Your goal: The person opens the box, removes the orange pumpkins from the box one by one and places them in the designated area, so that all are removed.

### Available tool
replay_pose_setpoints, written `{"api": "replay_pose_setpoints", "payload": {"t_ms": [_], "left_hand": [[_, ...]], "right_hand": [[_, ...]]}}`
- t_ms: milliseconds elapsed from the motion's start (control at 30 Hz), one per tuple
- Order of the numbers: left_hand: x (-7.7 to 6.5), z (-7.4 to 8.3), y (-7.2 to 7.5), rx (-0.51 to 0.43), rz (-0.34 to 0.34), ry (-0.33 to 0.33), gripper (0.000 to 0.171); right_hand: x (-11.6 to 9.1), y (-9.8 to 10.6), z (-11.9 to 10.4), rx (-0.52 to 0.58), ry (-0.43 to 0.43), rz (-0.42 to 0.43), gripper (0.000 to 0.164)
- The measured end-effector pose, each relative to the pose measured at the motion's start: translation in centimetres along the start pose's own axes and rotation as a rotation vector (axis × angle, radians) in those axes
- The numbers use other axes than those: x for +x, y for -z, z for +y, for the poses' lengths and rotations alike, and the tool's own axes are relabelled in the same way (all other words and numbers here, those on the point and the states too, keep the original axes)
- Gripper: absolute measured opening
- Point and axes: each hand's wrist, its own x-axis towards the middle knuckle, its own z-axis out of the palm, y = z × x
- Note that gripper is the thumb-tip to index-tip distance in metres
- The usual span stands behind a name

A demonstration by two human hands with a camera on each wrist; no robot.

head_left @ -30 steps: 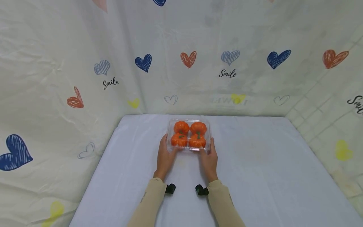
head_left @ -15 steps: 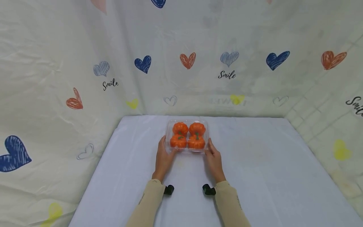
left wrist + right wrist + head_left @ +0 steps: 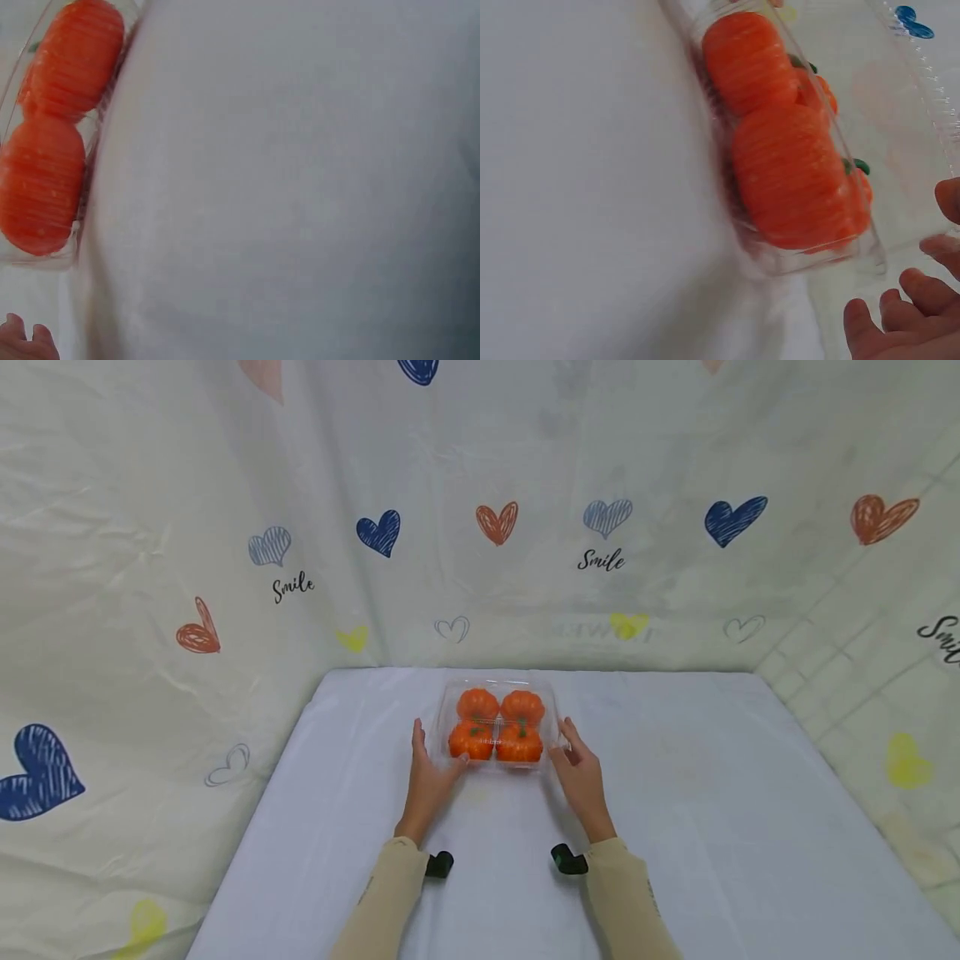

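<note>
In the head view a clear plastic clamshell box lies on the white cloth, with several orange toy pumpkins inside, green-stemmed. Its clear lid stands raised above the pumpkins in the right wrist view, ribbed edge away from the tray. My left hand is at the box's left front, fingers straight and spread, thumb tip right at the front corner. On the other side, my right hand has relaxed fingers beside the right edge. Gaps show between several of its fingertips and the box.
A white cloth covers the table. Behind it hangs a pale curtain printed with hearts and "Smile". Dark wrist-worn cameras sit inside both cuffs.
Both hands have loosened from the box and moved outward, the right hand farther right. The left fingers have straightened and spread away from the box's side.
</note>
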Motion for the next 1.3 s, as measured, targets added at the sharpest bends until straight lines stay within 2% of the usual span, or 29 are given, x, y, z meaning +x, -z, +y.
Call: {"api": "replay_pose_setpoints", "payload": {"t_ms": [167, 300, 467, 633, 767, 967, 1167, 1300], "left_hand": [[0.2, 0.0, 0.9, 0.054, -0.099, -0.018, 0.113], [0.4, 0.0, 1.4, 0.122, -0.187, -0.043, 0.112], [0.7, 0.0, 1.6, 0.213, -0.258, -0.079, 0.114], [0.9, -0.2, 1.8, 0.331, -0.302, -0.106, 0.125], [1.0, -0.2, 2.0, 0.342, -0.334, -0.111, 0.127], [0.7, 0.0, 2.3, 0.298, -0.344, -0.103, 0.124], [0.2, -0.1, 2.4, 0.299, -0.348, -0.093, 0.124], [-0.3, 0.2, 2.4, 0.294, -0.354, -0.103, 0.126]], "right_hand": [[1.8, 0.8, -2.3, -0.007, 0.073, 0.011, 0.053], [3.4, 1.3, -4.1, -0.050, 0.094, 0.004, 0.053], [5.6, 1.9, -6.1, -0.035, 0.100, -0.062, 0.056], [7.9, 2.4, -7.1, -0.018, 0.087, -0.126, 0.062], [9.8, 2.6, -7.3, 0.009, 0.050, -0.149, 0.068], [11.9, 2.3, -7.0, 0.143, -0.020, -0.231, 0.072], [13.2, 1.8, -5.8, 0.281, -0.178, -0.303, 0.089], [13.4, 1.7, -4.9, 0.361, -0.262, -0.319, 0.092]]}}
